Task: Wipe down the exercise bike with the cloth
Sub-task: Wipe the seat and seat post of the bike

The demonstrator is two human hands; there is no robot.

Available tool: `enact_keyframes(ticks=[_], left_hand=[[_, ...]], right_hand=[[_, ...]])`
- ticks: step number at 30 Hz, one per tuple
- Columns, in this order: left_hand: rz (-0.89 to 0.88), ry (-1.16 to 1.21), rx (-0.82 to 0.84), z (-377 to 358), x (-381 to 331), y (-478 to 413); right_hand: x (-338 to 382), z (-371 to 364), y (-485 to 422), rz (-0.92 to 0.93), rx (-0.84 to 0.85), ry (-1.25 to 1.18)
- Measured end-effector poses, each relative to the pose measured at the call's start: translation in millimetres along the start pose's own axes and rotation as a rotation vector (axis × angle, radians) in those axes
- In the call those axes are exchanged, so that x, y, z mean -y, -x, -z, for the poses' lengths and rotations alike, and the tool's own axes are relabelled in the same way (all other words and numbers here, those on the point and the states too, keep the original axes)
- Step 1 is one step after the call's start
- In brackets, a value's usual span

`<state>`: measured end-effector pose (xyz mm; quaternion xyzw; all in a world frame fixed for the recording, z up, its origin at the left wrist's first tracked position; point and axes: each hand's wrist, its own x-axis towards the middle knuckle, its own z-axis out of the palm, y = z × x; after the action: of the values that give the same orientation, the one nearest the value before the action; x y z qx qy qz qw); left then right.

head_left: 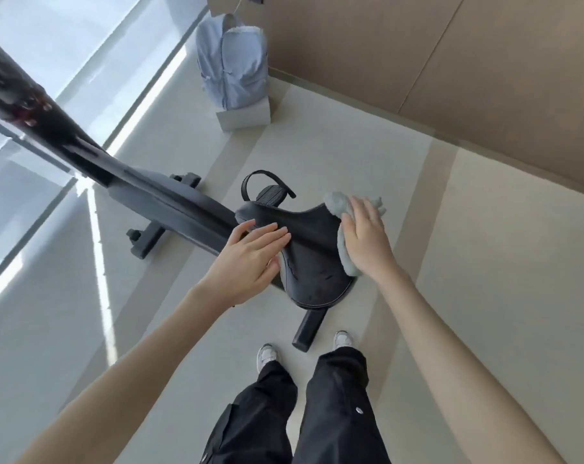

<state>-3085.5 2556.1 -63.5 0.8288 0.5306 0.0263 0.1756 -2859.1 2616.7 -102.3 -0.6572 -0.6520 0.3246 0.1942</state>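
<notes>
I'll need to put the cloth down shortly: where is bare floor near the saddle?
Bare floor lies right of the saddle, up to the brown wall, and between the pedal and the backpack. Crowded: the saddle top, with the left hand on it and the right hand pressing the cloth.

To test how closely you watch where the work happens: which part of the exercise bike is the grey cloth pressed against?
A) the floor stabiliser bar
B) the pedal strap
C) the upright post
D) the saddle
D: the right hand presses the grey cloth flat against the right edge of the black saddle, while the left hand rests on the saddle's other side.
</notes>
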Motion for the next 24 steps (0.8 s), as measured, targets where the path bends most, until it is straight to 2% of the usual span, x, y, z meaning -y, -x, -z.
enact_keyframes(ticks=[3,5,10,14,18,21,24], left_hand=[[-0.026,0.011,-0.026,-4.3,4.4,0.5],[-0.036,0.017,-0.042,-7.8,4.6,1.0],[-0.044,0.017,-0.072,-12.5,5.3,1.6],[-0.045,0.003,-0.093,-14.8,5.6,0.4],[-0.028,0.006,-0.106,-20.7,5.2,0.6],[-0.042,-0.007,-0.105,-20.6,8.7,-0.6],[-0.085,-0.003,-0.094,-15.3,14.7,-1.9]], right_hand=[[3.6,6.4,-21.3,-0.104,0.046,-0.029],[5.0,4.4,-15.2,-0.123,-0.006,-0.063],[11.9,-18.2,34.6,-0.061,-0.209,-0.086],[19.7,-46.6,93.6,-0.019,-0.274,-0.098],[23.7,-67.8,127.4,0.039,-0.258,0.091],[24.3,-55.1,102.4,0.044,-0.210,0.296],[28.7,-40.5,62.6,-0.028,-0.123,0.424]])
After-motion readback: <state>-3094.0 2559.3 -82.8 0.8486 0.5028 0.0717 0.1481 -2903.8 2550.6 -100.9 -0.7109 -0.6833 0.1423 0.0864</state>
